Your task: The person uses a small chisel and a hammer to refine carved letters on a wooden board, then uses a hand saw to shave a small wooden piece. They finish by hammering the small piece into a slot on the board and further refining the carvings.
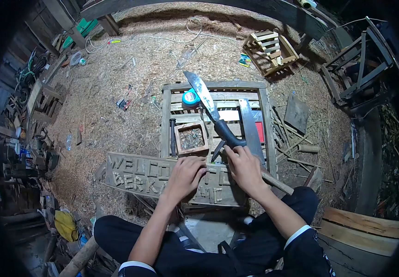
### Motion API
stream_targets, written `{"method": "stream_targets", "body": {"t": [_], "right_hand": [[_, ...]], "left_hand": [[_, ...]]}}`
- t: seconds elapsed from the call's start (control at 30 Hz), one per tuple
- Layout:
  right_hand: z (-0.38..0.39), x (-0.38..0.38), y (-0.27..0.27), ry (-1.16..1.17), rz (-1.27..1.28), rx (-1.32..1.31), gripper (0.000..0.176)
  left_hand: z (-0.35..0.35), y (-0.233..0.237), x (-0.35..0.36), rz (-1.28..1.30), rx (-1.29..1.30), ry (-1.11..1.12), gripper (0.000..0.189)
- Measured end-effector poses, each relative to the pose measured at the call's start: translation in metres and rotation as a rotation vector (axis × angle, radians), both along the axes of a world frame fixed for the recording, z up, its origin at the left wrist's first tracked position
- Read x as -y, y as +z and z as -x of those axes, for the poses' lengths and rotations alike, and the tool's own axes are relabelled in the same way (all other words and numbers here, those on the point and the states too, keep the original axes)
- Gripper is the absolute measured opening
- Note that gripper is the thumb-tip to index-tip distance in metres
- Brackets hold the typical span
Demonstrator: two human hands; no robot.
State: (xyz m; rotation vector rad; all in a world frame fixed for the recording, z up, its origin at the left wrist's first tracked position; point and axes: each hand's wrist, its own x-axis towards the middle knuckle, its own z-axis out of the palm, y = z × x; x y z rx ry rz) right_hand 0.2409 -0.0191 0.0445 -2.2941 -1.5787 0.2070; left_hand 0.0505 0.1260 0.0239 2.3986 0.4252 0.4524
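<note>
A wooden sign board [132, 182] with raised letters made of small wooden pieces lies across the front, close to my knees. My left hand [188, 175] rests over its middle, fingers curled together and hiding some letters. Just right of it, my right hand [244, 171] bends over the board's upper edge with its fingers drawn in; whatever they hold is hidden. Beyond it lies a machete [204, 94] with a black handle [227, 134], whose end is close to my right fingertips. A handsaw [250, 127] lies to its right.
A slatted wooden table [218, 85] carries a blue tape measure [190, 97], a wooden box [191, 137] of small metal hardware, and a dark rod-like tool [172, 137]. A slatted crate [271, 53] stands beyond. Wood shavings cover the ground [102, 101].
</note>
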Motion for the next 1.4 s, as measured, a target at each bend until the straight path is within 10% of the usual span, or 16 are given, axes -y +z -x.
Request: {"method": "stream_targets", "body": {"t": [0.4, 0.63, 0.9, 1.4], "right_hand": [[0.000, 0.009, 0.003, 0.066, 0.033, -0.079, 0.047], [-0.006, 0.019, 0.001, 0.073, 0.035, -0.023, 0.051], [-0.010, 0.024, 0.002, 0.073, -0.029, -0.123, 0.073], [-0.008, 0.024, -0.010, -0.019, -0.148, -0.005, 0.052]], "left_hand": [[-0.015, 0.010, 0.007, 0.081, -0.038, -0.038, 0.040], [-0.004, 0.026, 0.024, -0.092, -0.352, -0.254, 0.137], [0.004, 0.028, 0.034, -0.239, -0.500, -0.275, 0.145], [0.048, 0.046, 0.041, -0.290, -0.502, -0.327, 0.145]]}}
